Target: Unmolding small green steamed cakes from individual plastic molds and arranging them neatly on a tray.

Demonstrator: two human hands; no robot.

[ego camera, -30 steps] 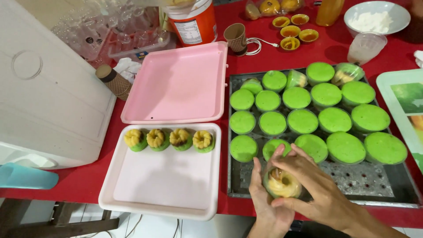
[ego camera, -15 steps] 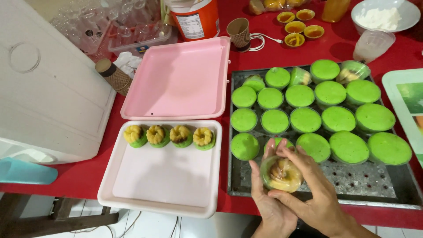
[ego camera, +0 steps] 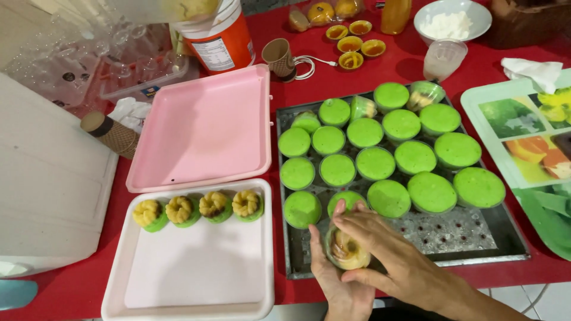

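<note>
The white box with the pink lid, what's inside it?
Four little cakes, yellow on top and green below, sit in a row along the back of the white box. The rest shows bare white bottom. Whatever lies beneath the cakes is covered.

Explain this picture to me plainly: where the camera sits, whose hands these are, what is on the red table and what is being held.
The camera is worn on a person's head and looks down at their own bare hands. The left hand and right hand together hold one small clear cup with a yellowish-brown cake in it, just above the near edge of a metal tray. That tray carries many green cakes in cups. To the left lies an open pink box; four moulded cakes, yellow on top and green below, stand in a row along its back edge. Farther back are small yellow moulds, an orange tub and a white bowl.
</note>
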